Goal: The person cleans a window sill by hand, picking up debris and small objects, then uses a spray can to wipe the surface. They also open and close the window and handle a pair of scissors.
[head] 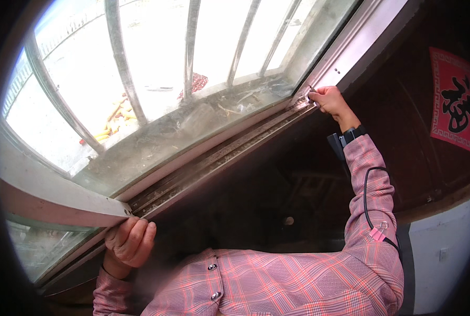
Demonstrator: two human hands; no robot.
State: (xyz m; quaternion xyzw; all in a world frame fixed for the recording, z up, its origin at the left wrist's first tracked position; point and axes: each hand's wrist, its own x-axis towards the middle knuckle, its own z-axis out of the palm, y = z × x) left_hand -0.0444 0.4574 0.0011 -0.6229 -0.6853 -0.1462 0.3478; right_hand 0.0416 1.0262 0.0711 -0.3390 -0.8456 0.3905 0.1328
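My right hand [329,103] is at the far right corner of a sliding window's bottom track [219,152]. Thumb and fingers pinch a small greyish object [310,95] against the track's end; what it is cannot be told. Dirt lines the grooves of the track. At the near left, my left hand [130,241] curls its fingers over the track's inner edge, just below the corner of a pale window sash [61,201]. The palm side of that hand is hidden.
Behind the dusty glass stand several metal bars [191,51], with yellow corn cobs [118,118] outside. The pale window jamb [349,43] rises at the right. A red paper with a black character [456,98] hangs on a dark panel. A black cable [366,197] runs along my right sleeve.
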